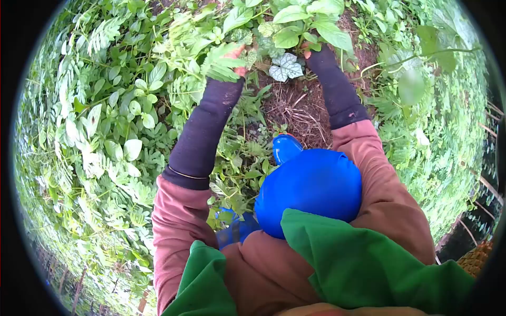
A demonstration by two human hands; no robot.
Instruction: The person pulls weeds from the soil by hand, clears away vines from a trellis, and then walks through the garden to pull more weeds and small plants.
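Note:
My left hand (240,70) reaches into low green plants at the top of the head view. A feathery leaf (220,63) covers much of it, so its fingers barely show. To its right, my right hand (307,51) is at the base of a broad-leaved plant (311,23), mostly hidden under the leaves. What either hand holds, if anything, cannot be made out. Between the hands grows a pale, silvery-veined leaf (285,67). Dark sleeves (203,126) cover both forearms.
Brown soil with dry stalks (298,108) lies below the hands. A blue boot (286,147) and a blue-covered knee (311,189) are in front of my body. Dense weeds (105,116) grow on both sides. Thin sticks (487,187) stand at the right edge.

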